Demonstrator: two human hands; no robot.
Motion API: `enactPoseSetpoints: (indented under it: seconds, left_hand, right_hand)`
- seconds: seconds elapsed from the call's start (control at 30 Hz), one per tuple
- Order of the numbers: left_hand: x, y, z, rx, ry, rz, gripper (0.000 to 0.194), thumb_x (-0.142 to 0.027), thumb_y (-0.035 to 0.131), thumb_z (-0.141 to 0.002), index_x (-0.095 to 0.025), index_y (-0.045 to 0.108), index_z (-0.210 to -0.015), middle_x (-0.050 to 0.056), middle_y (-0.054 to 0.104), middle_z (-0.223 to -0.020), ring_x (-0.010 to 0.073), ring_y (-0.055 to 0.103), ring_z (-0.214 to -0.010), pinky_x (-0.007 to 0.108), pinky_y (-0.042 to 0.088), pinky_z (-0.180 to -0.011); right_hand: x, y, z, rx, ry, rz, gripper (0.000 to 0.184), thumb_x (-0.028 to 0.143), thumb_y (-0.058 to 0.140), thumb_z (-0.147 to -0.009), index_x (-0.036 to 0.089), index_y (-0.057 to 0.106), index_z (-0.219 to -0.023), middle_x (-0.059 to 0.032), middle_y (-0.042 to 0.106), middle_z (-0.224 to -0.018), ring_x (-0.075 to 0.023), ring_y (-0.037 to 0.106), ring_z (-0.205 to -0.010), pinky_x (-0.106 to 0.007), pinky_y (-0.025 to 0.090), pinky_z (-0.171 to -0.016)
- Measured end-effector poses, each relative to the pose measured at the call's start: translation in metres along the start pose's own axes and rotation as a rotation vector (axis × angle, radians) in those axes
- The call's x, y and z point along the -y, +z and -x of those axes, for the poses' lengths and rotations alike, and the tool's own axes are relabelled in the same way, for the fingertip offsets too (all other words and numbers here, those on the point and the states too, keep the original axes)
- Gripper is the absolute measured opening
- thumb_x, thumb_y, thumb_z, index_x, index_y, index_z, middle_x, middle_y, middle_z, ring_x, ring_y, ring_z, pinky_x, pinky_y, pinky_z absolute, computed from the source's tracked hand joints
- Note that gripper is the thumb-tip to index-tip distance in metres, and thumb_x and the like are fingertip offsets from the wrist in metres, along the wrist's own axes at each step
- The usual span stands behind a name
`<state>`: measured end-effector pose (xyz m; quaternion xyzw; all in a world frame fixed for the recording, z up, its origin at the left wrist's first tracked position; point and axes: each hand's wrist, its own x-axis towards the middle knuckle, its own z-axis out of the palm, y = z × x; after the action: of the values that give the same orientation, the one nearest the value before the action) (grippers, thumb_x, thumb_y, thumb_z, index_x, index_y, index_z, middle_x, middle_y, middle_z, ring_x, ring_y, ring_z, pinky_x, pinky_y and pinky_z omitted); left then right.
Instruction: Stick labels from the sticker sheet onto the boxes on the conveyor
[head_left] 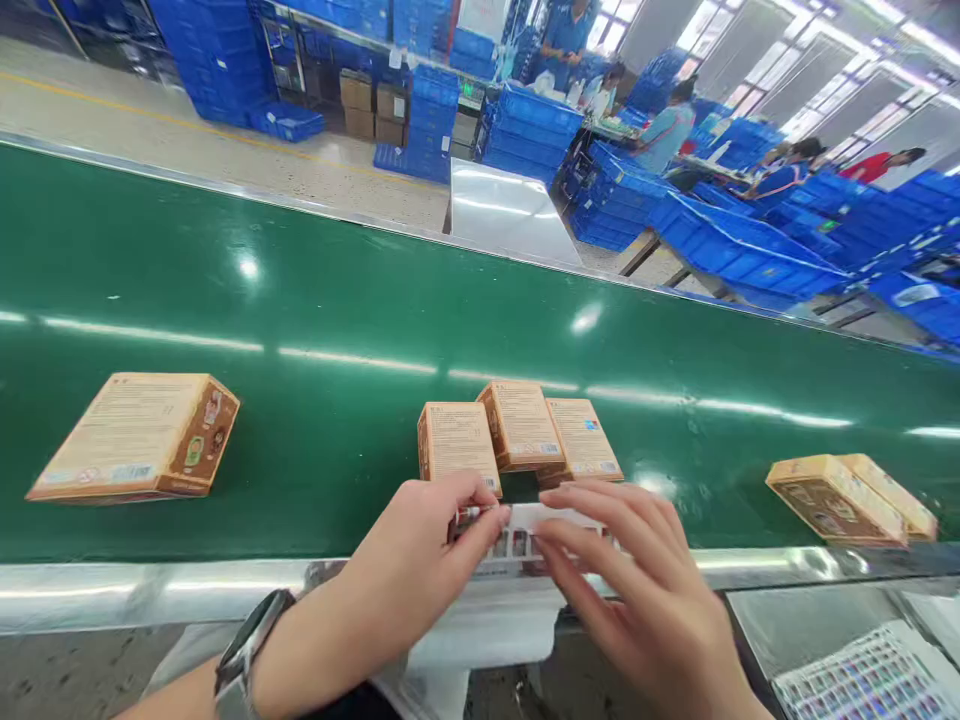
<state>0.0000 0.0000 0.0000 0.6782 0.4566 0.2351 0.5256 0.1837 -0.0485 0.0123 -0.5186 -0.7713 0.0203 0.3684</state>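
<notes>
My left hand point(442, 545) is closed, thumb and forefinger pinching the left end of a white sheet point(487, 630) with a row of small printed pictures along its upper part. A small red-and-white detail shows by those fingertips, too small to name. My right hand point(630, 570) has its fingers stretched out over the sheet's right end, fingertips at its folded white edge. Just beyond both hands, three cream-and-brown printed boxes lie close together: a left box point(459, 440), a middle box point(525, 420) and a right box point(586, 435).
The green conveyor belt point(337, 290) runs across, with a metal rim point(150, 595) on my side. Another box point(135, 435) lies far left; two boxes point(840, 500) lie right. A sheet of small pictures point(870, 680) sits lower right. Blue crates point(532, 130) and several people stand beyond.
</notes>
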Motion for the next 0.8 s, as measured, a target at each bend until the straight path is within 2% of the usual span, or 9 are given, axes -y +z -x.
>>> enactPoseSetpoints:
  seconds: [0.03,0.1,0.17,0.23,0.3,0.43,0.7,0.8]
  left_hand:
    - [0.003,0.003,0.003,0.025,0.041,0.026,0.021,-0.024,0.051,-0.093,-0.02,0.055,-0.072,0.007,0.077,-0.091,0.0221,0.071,-0.083,0.031,0.05,-0.073]
    - [0.01,0.01,0.006,0.083,0.108,0.053,0.019,-0.021,0.054,-0.092,-0.02,0.056,-0.073,0.009,0.072,-0.12,0.0246,0.067,-0.109,0.031,0.05,-0.085]
    - [0.016,0.019,0.007,0.165,0.162,0.045,0.018,-0.02,0.056,-0.092,-0.02,0.055,-0.074,0.01,0.054,-0.147,0.0263,0.062,-0.121,0.032,0.049,-0.092]
    - [0.021,0.027,0.002,0.226,0.185,0.0,0.018,-0.019,0.054,-0.094,-0.02,0.054,-0.075,0.009,0.031,-0.161,0.0267,0.068,-0.113,0.035,0.051,-0.091]
    - [0.023,0.034,-0.005,0.23,0.195,-0.069,0.02,-0.018,0.051,-0.095,-0.019,0.052,-0.076,0.009,0.02,-0.164,0.0264,0.073,-0.101,0.037,0.053,-0.087]
    - [0.02,0.038,-0.019,0.278,0.195,-0.152,0.019,-0.016,0.054,-0.094,-0.017,0.053,-0.075,0.014,0.018,-0.164,0.0299,0.073,-0.102,0.04,0.054,-0.088]
    - [0.02,0.036,-0.02,0.328,0.219,-0.217,0.02,-0.017,0.053,-0.094,-0.015,0.056,-0.075,0.015,0.019,-0.164,0.0268,0.076,-0.088,0.042,0.055,-0.085]
    - [0.022,0.035,-0.022,0.327,0.239,-0.198,0.022,-0.017,0.052,-0.095,-0.015,0.055,-0.073,0.017,0.02,-0.163,0.0291,0.074,-0.098,0.041,0.054,-0.088]
  right_hand:
    - [-0.01,-0.003,-0.005,0.02,0.143,-0.094,0.012,0.019,0.065,-0.087,0.024,0.073,-0.082,-0.0023,0.076,-0.086,-0.0178,0.071,-0.082,-0.03,0.055,-0.078]
    - [-0.029,-0.006,-0.016,0.046,0.417,-0.28,0.011,0.03,0.068,-0.086,0.023,0.071,-0.079,-0.002,0.074,-0.076,-0.0167,0.071,-0.071,-0.028,0.057,-0.068]
    - [-0.048,-0.002,-0.029,0.047,0.722,-0.502,0.023,0.043,0.073,-0.079,0.02,0.07,-0.078,-0.0014,0.071,-0.067,-0.0153,0.069,-0.059,-0.026,0.058,-0.059]
    - [-0.063,0.009,-0.042,0.031,0.957,-0.697,0.037,0.05,0.083,-0.064,0.018,0.069,-0.077,-0.0003,0.068,-0.063,-0.0127,0.065,-0.05,-0.022,0.056,-0.051]
    - [-0.073,0.021,-0.053,0.005,1.091,-0.767,0.042,0.046,0.089,-0.052,0.016,0.068,-0.071,0.0005,0.066,-0.058,-0.0101,0.062,-0.045,-0.018,0.052,-0.044]
    - [-0.077,0.034,-0.06,-0.047,1.146,-0.744,0.039,0.039,0.092,-0.049,0.015,0.064,-0.062,0.0012,0.062,-0.051,-0.008,0.058,-0.04,-0.015,0.049,-0.038]
    - [-0.072,0.038,-0.056,-0.108,1.112,-0.656,0.028,0.034,0.085,-0.061,0.015,0.066,-0.068,0.0039,0.059,-0.049,-0.0077,0.056,-0.037,-0.015,0.048,-0.036]
    - [-0.071,0.04,-0.057,-0.112,1.108,-0.592,0.022,0.029,0.082,-0.066,0.014,0.067,-0.07,0.0039,0.058,-0.048,-0.0085,0.056,-0.036,-0.016,0.048,-0.035]
